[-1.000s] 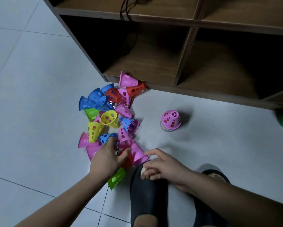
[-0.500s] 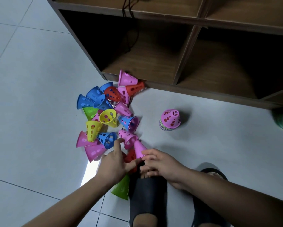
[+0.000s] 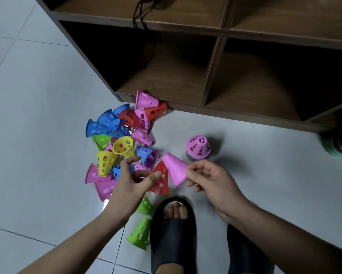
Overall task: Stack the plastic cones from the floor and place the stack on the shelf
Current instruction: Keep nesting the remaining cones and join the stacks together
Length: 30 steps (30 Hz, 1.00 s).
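A: Starting at the left, what is the left hand (image 3: 133, 179) doing?

B: It hangs over the near edge of the pile of cones (image 3: 122, 141), fingers loosely spread and nothing gripped. Its thumb tip lies against a red cone (image 3: 162, 179) under it; I cannot tell whether the fingers touch the others.

A: And the right hand (image 3: 209, 177)?

B: Pinched on the wide rim of a pink cone (image 3: 175, 168), lifted off the floor (image 3: 37, 115), narrow end pointing up and left, just beside the red one.

A: The rest?

B: The pile spreads from the left hand back to the front edge of the shelf (image 3: 211, 62), a pink and an orange cone touching it. A short stack topped by a pink cone (image 3: 198, 147) stands alone right of the pile, near the held one. A green cone (image 3: 139, 233) lies against a black slipper (image 3: 173, 234).

A: Room?

B: Bare tile left of the pile and right of the stack; the lower shelf bays stand open.
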{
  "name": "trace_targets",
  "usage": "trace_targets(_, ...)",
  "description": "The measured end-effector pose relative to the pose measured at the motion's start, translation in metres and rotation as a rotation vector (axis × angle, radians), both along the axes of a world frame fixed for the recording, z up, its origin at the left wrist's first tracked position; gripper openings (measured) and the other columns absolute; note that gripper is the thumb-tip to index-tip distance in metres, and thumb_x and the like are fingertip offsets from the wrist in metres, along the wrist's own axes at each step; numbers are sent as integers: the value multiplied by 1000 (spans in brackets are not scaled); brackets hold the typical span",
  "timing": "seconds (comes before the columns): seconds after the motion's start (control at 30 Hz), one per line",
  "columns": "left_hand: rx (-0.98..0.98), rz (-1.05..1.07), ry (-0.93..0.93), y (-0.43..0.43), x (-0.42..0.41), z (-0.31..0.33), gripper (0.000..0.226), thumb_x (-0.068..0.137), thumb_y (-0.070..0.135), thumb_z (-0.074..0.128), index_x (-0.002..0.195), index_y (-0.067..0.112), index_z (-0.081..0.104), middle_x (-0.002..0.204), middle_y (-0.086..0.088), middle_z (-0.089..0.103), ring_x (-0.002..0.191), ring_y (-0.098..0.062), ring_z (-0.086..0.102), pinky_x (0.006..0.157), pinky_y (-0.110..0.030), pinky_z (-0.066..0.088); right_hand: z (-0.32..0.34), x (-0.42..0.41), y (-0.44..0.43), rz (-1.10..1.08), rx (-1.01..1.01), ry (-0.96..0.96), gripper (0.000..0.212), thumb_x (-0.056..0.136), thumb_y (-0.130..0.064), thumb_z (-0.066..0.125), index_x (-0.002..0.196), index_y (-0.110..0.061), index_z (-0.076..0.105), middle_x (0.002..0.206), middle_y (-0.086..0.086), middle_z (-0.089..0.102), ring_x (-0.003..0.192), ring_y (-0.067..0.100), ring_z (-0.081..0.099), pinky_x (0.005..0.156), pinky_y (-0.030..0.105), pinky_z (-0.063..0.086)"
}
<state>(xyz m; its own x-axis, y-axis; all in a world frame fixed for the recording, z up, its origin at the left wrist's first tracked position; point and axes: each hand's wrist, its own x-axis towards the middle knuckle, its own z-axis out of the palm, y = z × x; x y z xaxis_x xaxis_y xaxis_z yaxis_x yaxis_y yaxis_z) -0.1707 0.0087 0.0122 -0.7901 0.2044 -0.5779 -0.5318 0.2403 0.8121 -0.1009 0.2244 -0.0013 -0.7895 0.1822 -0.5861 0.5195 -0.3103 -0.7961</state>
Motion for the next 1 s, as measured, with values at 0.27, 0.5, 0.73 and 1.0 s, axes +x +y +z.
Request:
trace_targets(0.27,225,-25,-174,23,-27,32,75,85,28,83,150,41,46,119,-17,78,108,-31,77,97,-39,58,29,-14,33,3,63,156,9,99,0,66,100,-9,65,84,8,71,75,16,68,64,23,49)
trace_targets(0.5,299,-32,-172,35,-34,31,69,73,19,91,137,28,64,122,-23,73,103,-32,69,104,-51,47,32,-18,53,41,87,173,12,99,1,66,106,-7,62,82,4,72,78,19,69,67,27,50)
trace_targets(0.73,315,51,23,39,-56,39,53,84,20,81,133,13,63,118,-10,74,103,-24,71,103,-46,53,37,-28,63,70,106,203,11,100,2,65,106,-6,60,86,9,71,76,19,68,66,27,51)
trace_targets(1.0,366,27,171,63,-66,53,52,92,17,78,140,12,57,124,-11,72,114,-25,70,99,-43,55,11,-36,73,78,277,26,10,99,-4,68,102,-11,61,84,6,76,75,15,72,71,34,52)
